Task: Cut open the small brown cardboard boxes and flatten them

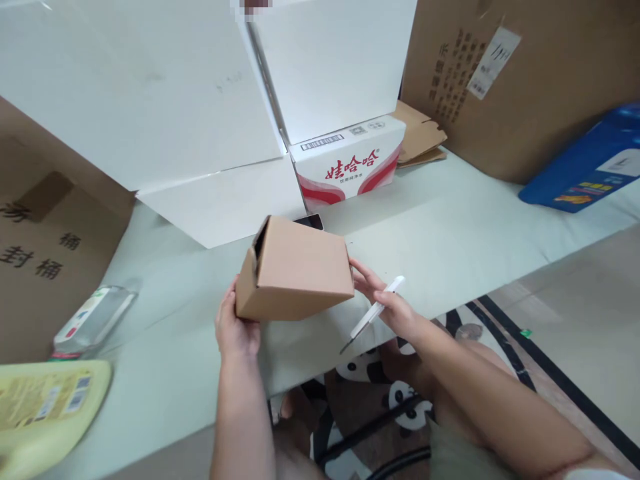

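Brown box [300, 257]: it is at the middle of our view, so we take it for the centre of our clock, with twelve o'clock toward the top edge. It is tilted, and at its left end a flap stands a little open over a dark gap. We cannot tell if its underside touches the pale worktop [450, 223].
Left hand [240, 330]: at eight o'clock, it is bent around the lower corner of the box and grasps it; a part of its fingers is hidden from us.
Right hand [395, 308]: near four o'clock, it pinches the white cutter [376, 311] between thumb and fingers, while other fingers reach to the right end of the box.
Dark blade [345, 347]: on the cutter, it points between seven and eight o'clock, apart from the box.
Red-and-white carton [350, 167]: at one o'clock, behind the box, with flat brown cardboard [423, 137] just beside it.
White panels [145, 80]: they stand from ten to twelve o'clock.
Large brown cartons: one [560, 80] at two o'clock, another [30, 167] at nine.
Blue bottle [575, 173]: between two and three o'clock, well apart from our hands.
Clear package [95, 317]: near nine o'clock.
Yellow bottle [55, 413]: at eight o'clock, beyond our left hand.
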`<state>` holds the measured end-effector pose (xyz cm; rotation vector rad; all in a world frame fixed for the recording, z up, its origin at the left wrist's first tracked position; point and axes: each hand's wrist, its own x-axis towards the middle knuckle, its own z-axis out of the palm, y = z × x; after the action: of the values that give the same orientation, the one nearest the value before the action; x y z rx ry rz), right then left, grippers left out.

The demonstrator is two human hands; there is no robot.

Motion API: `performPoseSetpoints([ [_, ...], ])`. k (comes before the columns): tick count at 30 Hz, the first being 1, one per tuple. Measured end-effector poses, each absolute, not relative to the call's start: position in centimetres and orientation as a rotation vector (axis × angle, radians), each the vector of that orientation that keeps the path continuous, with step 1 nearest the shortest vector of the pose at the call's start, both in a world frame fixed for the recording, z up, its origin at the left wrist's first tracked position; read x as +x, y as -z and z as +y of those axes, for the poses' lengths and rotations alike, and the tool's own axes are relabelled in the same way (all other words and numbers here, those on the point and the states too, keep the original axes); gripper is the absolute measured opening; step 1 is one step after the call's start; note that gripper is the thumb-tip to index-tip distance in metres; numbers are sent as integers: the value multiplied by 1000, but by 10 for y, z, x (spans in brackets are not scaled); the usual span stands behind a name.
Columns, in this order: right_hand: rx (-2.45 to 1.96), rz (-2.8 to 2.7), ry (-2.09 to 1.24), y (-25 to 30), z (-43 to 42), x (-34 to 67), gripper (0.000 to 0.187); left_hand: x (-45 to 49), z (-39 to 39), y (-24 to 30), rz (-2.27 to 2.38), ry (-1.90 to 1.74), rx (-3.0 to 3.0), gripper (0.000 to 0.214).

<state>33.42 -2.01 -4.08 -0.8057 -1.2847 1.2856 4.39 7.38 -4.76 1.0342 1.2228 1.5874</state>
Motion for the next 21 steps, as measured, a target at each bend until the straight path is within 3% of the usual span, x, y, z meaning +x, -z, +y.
performPoseSetpoints([
  [6,-783,-1420,-1100,34,-29,330,75,89,56,42,1174,-1206,977,63],
  [11,-870,-1433,-904,26,-35,338,68,94,51,41,1312,-989,1208,75],
  [21,-983,-1570,-506,-6,-39,352,52,138,22,49,1143,-492,1078,78],
])
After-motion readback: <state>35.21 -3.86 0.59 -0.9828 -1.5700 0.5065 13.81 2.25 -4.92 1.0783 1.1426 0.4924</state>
